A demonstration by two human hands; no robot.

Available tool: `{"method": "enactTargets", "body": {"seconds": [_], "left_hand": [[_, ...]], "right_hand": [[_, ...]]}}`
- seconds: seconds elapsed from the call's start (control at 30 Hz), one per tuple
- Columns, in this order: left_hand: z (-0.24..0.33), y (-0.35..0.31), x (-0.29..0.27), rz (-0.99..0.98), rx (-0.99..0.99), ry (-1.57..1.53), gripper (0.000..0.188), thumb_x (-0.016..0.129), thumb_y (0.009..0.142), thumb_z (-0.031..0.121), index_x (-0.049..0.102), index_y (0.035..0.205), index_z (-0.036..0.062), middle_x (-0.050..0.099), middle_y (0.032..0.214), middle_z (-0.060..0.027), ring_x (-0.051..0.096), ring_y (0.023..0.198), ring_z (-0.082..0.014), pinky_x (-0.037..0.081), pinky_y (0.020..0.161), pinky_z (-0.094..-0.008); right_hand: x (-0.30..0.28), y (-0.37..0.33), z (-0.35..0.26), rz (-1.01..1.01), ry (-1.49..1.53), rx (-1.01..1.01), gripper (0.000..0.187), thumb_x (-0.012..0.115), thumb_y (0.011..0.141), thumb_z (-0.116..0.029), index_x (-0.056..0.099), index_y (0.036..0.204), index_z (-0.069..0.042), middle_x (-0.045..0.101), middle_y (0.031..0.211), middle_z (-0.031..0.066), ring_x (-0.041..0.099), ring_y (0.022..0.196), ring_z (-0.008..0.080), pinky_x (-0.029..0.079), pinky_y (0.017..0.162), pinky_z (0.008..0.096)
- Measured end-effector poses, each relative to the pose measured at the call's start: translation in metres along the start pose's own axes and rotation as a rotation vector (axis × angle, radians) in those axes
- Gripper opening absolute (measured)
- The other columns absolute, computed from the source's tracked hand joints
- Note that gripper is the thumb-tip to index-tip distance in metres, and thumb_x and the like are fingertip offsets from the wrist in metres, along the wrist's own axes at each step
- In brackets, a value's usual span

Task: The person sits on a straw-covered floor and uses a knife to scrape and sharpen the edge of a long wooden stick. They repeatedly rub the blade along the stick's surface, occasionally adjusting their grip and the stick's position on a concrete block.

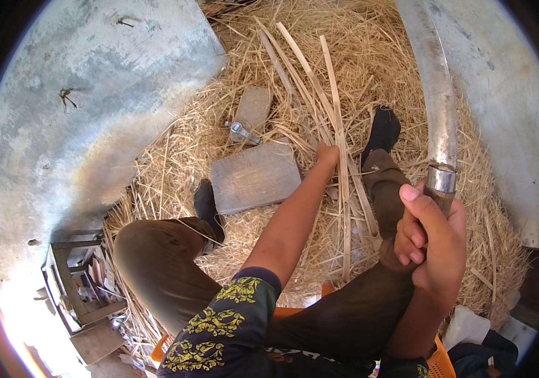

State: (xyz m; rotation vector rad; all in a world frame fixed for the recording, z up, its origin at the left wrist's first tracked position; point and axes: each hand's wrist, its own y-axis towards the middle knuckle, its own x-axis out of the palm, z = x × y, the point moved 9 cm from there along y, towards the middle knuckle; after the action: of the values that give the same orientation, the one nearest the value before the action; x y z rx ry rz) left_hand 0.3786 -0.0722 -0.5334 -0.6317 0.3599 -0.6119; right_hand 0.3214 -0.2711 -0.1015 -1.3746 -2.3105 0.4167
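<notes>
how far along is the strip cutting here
Done: shavings heaped over the floor suggest much paring already. In hand: the right hand grips a long curved blade upright, while the left hand reaches the strips beside the block. Left: those few long strips look unworked.

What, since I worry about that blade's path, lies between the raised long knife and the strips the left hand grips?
Nothing visible: open air separates the long curved steel knife from the pale split bamboo strips.

wooden block (255, 176) and metal clamp (242, 131) on straw (175, 157).
</notes>
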Motion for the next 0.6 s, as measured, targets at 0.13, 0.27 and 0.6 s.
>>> {"method": "enactTargets", "body": {"seconds": [0.13, 0.27, 0.6], "left_hand": [[-0.003, 0.005, 0.000, 0.014, -0.150, -0.150, 0.039, 0.056, 0.088, 0.021, 0.060, 0.114, -0.0080, 0.064, 0.106, -0.0216, 0.064, 0.091, -0.0355, 0.049, 0.081, -0.0477], [-0.006, 0.009, -0.013, 0.023, -0.237, -0.319, 0.053, 0.058, 0.090, 0.032, 0.061, 0.118, -0.0117, 0.066, 0.115, -0.0242, 0.066, 0.102, -0.0373, 0.050, 0.089, -0.0480], [0.004, -0.021, 0.017, -0.226, -0.050, -0.263, 0.006, 0.058, 0.093, 0.008, 0.054, 0.098, 0.0082, 0.057, 0.074, -0.0053, 0.050, 0.055, -0.0161, 0.038, 0.047, -0.0346]], "right_hand": [[-0.003, 0.002, 0.003, 0.001, -0.003, 0.015, 0.022, 0.072, 0.092, -0.017, 0.054, 0.081, -0.008, 0.043, 0.053, -0.0043, 0.035, 0.037, 0.0045, 0.031, 0.036, 0.0232], [-0.002, 0.003, 0.003, 0.014, 0.006, 0.026, 0.021, 0.072, 0.092, -0.016, 0.055, 0.082, -0.007, 0.044, 0.053, -0.0044, 0.036, 0.037, 0.0044, 0.031, 0.037, 0.0233], [-0.006, 0.005, 0.008, 0.034, -0.044, 0.042, 0.021, 0.073, 0.092, -0.016, 0.057, 0.084, -0.007, 0.044, 0.053, -0.0044, 0.037, 0.038, 0.0040, 0.030, 0.037, 0.0229]]}}
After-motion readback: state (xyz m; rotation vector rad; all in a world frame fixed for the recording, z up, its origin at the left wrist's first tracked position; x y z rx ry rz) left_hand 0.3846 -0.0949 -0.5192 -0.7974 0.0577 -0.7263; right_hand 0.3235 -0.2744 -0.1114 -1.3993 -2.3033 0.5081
